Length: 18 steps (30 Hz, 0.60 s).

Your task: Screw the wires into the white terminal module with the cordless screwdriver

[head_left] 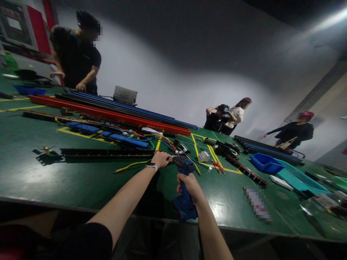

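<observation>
My right hand [191, 187] is wrapped round the handle of a blue cordless drill [184, 164], held upright above the table's front part. The drill's nose points left, at the fingertips of my left hand [161, 160]. Those fingers are curled together by the drill tip, and whatever they grip is too small and hidden to name. Left of this hand lies a long black rail [105, 153] with a gold-coloured line along it. A yellow wire [130, 165] runs over the table beside my left wrist. Several coloured wires [169, 144] lie just beyond both hands.
The green table [81, 184] also carries a long orange rail [116, 115], blue rails [130, 105], blue modules [108, 133], a white breaker block [203, 156], red leads [217, 167], a blue bin [266, 163] and a turquoise basket [300, 178]. Several people stand or sit beyond the table.
</observation>
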Available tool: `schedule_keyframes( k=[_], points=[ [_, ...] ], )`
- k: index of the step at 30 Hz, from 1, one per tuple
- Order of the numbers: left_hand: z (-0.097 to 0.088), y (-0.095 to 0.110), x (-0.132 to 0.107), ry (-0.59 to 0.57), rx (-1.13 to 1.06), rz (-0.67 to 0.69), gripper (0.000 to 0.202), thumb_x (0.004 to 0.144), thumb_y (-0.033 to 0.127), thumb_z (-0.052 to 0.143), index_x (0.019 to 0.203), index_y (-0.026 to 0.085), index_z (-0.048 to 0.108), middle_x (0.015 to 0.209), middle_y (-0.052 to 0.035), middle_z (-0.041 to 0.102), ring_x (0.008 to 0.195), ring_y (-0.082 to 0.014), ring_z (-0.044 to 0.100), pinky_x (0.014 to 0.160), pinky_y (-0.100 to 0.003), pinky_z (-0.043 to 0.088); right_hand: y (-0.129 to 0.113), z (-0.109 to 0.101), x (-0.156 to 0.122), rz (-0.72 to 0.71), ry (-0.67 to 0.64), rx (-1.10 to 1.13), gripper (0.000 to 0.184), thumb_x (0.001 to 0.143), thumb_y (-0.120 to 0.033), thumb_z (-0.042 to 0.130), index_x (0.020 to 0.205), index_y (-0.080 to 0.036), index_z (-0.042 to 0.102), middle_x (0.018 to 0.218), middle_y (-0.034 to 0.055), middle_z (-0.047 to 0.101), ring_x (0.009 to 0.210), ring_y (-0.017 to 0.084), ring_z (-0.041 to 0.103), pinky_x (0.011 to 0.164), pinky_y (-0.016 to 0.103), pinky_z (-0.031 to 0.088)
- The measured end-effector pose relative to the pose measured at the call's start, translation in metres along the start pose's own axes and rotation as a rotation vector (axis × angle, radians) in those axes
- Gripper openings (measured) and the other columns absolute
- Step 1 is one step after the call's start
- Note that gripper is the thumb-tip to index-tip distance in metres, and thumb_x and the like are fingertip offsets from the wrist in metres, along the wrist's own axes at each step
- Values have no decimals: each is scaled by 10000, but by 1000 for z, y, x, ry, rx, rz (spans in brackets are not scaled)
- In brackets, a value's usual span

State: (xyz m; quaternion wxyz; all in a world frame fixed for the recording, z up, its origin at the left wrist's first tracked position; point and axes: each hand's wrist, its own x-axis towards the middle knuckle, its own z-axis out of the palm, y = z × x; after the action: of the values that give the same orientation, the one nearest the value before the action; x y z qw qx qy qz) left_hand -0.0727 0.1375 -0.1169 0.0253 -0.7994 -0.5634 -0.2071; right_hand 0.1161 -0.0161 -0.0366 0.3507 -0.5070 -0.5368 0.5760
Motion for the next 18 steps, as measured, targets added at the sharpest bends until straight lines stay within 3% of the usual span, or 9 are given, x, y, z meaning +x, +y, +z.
schedule_keyframes(
  k=[18],
  points=[
    [-1,1,-1,7,12,16,412,924,544,464,964,259,759,959,-92,751,939,-268,667,826,-374,415,-1,0,0,13,-3,0,178,728,-322,585,665,-179,498,562,-38,518,396,124,581,401,210,358]
  ],
)
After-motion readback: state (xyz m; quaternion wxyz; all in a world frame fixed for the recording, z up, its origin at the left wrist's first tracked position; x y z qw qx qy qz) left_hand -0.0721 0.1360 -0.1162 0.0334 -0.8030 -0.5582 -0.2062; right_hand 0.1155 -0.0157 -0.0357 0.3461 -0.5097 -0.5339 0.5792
